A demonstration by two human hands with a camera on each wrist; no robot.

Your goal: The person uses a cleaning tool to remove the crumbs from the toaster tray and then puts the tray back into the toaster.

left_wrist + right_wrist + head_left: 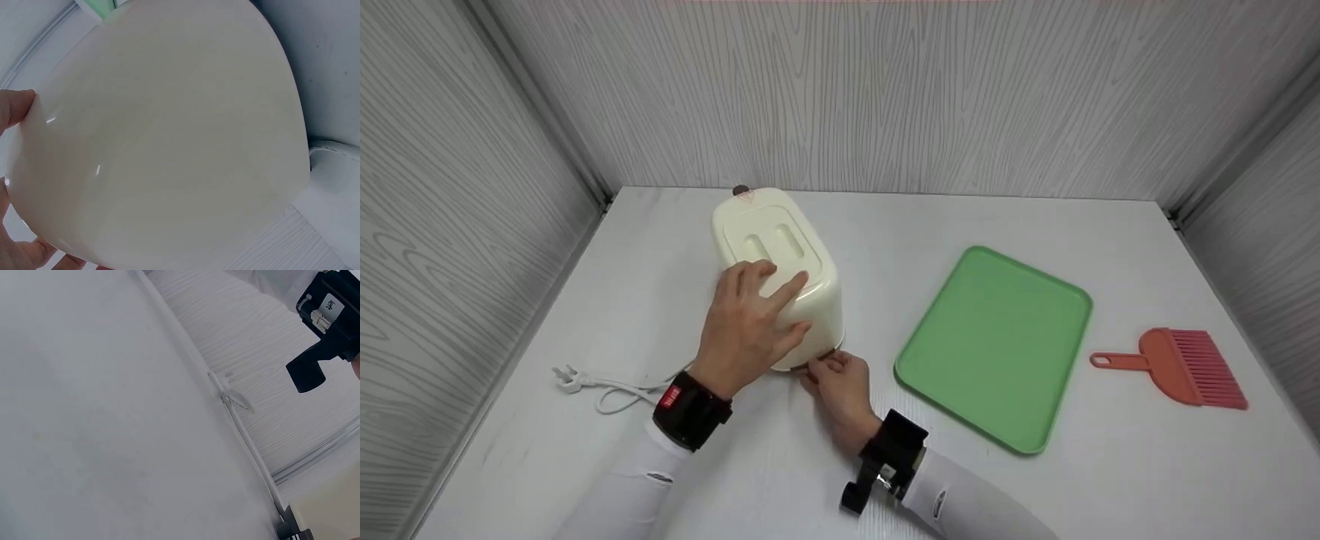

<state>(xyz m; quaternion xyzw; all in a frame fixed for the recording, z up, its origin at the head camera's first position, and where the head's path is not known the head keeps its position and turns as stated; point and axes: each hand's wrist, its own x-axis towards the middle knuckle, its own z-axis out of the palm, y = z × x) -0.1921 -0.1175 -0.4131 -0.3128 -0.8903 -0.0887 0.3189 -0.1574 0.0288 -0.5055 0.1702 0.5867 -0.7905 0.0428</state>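
Observation:
A cream toaster [823, 311] stands at an angle left of the table's middle, its two slot-shaped recesses facing up and a brown knob [741, 190] at its far end. My left hand [741, 326] rests on its top near edge, fingers spread. In the left wrist view the toaster's glossy wall [169, 135] fills most of the picture, with fingertips at the left. Low at the near end, my right hand [841, 386] pinches the dark strip [826, 354] at the toaster's base. Those fingers are out of sight in the right wrist view, where a dark end piece [293, 531] shows.
To the right lies a green tray [997, 349], and beyond it a red hand brush [1177, 367]. The toaster's white cord [619, 386] and plug [570, 379] lie at the left. Wood-grained panels [885, 97] wall in the back and sides.

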